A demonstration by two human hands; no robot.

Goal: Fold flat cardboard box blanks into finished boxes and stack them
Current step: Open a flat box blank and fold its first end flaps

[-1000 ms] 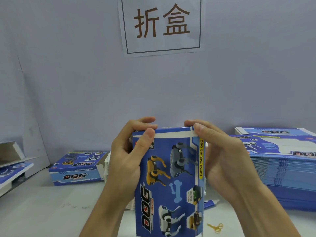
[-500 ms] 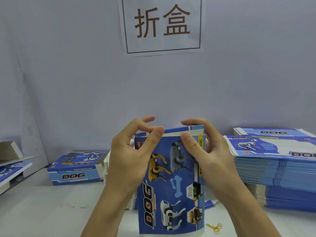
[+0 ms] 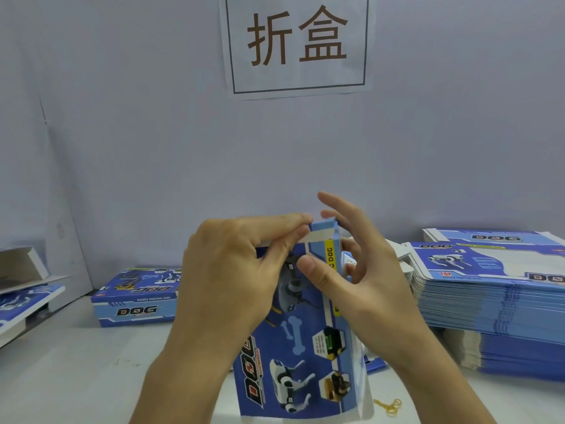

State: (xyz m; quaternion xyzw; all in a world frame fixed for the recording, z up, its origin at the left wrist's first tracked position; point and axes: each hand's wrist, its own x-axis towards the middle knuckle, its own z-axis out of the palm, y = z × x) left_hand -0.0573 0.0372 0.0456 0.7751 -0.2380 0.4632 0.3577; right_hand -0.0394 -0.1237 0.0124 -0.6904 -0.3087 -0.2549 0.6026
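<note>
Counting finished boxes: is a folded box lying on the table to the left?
Yes, one folded box lies flat on the table, left of the left hand.

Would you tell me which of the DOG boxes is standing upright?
The box in both hands at centre; the finished box at back left lies flat.
</note>
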